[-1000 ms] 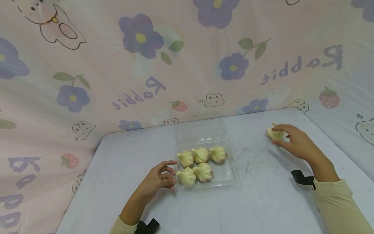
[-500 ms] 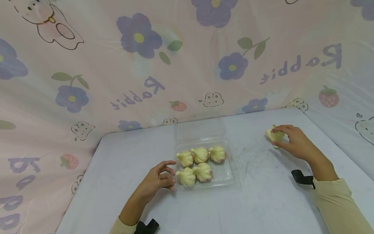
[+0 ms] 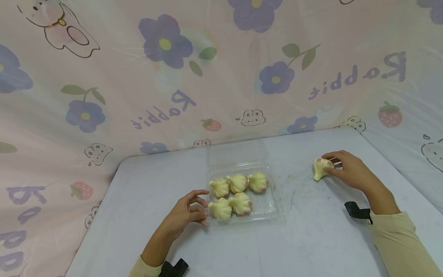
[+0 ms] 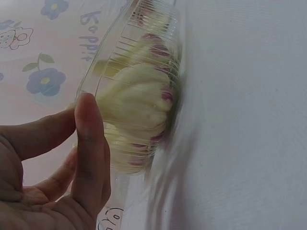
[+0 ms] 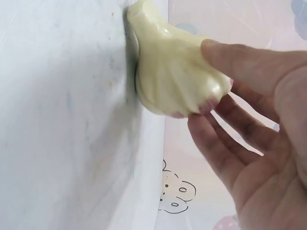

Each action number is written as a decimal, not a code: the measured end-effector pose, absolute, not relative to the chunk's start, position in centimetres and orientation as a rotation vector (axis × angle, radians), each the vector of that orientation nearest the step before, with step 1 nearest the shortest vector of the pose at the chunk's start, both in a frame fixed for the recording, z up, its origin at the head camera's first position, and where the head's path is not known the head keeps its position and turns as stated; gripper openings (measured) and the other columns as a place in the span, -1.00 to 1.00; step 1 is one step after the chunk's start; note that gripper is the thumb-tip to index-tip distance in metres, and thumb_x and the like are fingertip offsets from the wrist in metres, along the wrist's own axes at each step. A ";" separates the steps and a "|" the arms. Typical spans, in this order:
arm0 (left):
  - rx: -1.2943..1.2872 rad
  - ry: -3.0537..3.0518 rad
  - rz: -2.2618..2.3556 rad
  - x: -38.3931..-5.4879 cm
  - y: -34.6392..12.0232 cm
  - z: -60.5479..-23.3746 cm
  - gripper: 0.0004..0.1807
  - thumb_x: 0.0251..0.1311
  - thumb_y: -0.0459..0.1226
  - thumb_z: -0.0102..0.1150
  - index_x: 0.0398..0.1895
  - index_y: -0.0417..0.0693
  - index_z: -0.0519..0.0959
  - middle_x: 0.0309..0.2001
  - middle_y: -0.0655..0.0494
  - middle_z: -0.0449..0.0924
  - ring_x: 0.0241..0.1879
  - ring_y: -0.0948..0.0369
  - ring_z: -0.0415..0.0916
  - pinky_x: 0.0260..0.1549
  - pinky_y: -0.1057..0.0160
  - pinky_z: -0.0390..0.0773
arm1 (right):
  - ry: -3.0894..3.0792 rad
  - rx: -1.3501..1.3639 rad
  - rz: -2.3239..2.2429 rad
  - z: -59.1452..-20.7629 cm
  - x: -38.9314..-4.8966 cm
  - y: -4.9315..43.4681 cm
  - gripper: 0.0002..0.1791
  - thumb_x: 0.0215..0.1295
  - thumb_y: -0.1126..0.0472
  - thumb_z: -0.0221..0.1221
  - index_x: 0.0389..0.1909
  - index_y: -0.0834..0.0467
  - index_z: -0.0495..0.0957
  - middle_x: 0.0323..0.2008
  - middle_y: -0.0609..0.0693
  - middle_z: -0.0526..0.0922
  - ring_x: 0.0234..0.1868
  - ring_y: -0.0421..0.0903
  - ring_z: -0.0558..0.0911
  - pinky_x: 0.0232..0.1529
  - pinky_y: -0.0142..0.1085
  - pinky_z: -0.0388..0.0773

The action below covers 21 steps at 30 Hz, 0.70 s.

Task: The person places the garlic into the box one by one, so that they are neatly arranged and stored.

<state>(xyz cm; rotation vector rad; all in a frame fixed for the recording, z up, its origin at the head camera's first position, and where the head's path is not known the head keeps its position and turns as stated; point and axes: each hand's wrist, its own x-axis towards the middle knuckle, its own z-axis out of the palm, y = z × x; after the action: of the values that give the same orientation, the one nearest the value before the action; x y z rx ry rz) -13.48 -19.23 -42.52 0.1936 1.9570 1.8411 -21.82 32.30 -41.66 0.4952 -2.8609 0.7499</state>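
My right hand (image 3: 349, 167) holds a pale yellow garlic bulb (image 3: 319, 169) with purple marks at the right side of the table. In the right wrist view, the thumb lies on one side of the garlic bulb (image 5: 177, 72) and fingertips are at its purple-tinged base. Its stem points toward the near left, close to the tabletop. A clear plastic box (image 3: 264, 207) stands mid-table with several garlic bulbs (image 3: 238, 184) in two rows. At its left wall is my left hand (image 3: 185, 211); thumb and finger (image 4: 88, 124) pinch its rim in the left wrist view.
The box's clear lid (image 3: 238, 154) lies folded back toward the patterned curtain (image 3: 221, 77) behind the table. White cloth (image 3: 297, 238) covers the tabletop, with faint grey smudges between the box and my right hand.
My right hand has turned the garlic bulb, so its stem swings from the far side round to the near left. The left hand and the box stay where they were.
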 end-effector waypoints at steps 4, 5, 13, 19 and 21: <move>0.195 1.957 1.842 -13.5 -19.3 -42.6 -0.25 0.21 -0.49 0.25 0.46 -0.22 0.20 -0.10 -0.01 0.39 -0.35 0.21 0.62 -0.31 0.21 0.74 | -2.856 0.477 0.827 -41.7 -21.8 32.0 -0.57 0.35 0.18 0.27 0.13 0.36 0.52 0.03 0.34 0.57 -0.01 0.29 0.62 -0.14 -0.36 0.64; 0.195 1.957 1.842 -13.5 -19.3 -42.6 -0.25 0.21 -0.49 0.25 0.46 -0.22 0.20 -0.10 0.00 0.39 -0.35 0.22 0.62 -0.31 0.21 0.74 | -2.862 0.468 0.846 -41.6 -21.8 31.9 -0.56 0.36 0.17 0.26 0.14 0.36 0.51 0.04 0.34 0.56 -0.01 0.29 0.63 -0.12 -0.31 0.66; 0.206 1.962 1.841 -13.5 -19.3 -42.6 -0.26 0.21 -0.51 0.23 0.46 -0.24 0.19 -0.10 -0.01 0.39 -0.36 0.23 0.62 -0.31 0.21 0.74 | -2.951 0.392 0.957 -41.5 -21.8 31.2 -0.43 0.46 0.03 0.15 0.30 0.32 0.36 0.16 0.39 0.52 0.11 0.37 0.57 0.08 0.21 0.54; 0.211 1.965 1.843 -13.5 -19.3 -42.7 -0.26 0.21 -0.52 0.23 0.46 -0.25 0.19 -0.09 -0.01 0.39 -0.35 0.22 0.62 -0.31 0.21 0.74 | -2.988 0.380 0.986 -41.7 -21.9 30.9 -0.41 0.49 -0.04 0.09 0.35 0.25 0.31 0.18 0.38 0.51 0.13 0.40 0.56 0.09 0.27 0.52; 0.209 1.965 1.845 -13.5 -19.3 -42.7 -0.25 0.20 -0.52 0.23 0.46 -0.25 0.19 -0.10 -0.01 0.39 -0.35 0.22 0.62 -0.32 0.21 0.74 | -2.997 0.384 0.989 -41.8 -21.9 30.8 -0.41 0.50 -0.05 0.06 0.36 0.24 0.29 0.19 0.38 0.49 0.13 0.40 0.56 0.08 0.27 0.52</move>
<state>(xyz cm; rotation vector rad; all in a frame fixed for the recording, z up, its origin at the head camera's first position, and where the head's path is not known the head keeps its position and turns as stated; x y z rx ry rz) -13.51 -19.29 -42.69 0.2092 1.9646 1.8446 -21.86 30.79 -41.76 0.3842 -2.9969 0.9891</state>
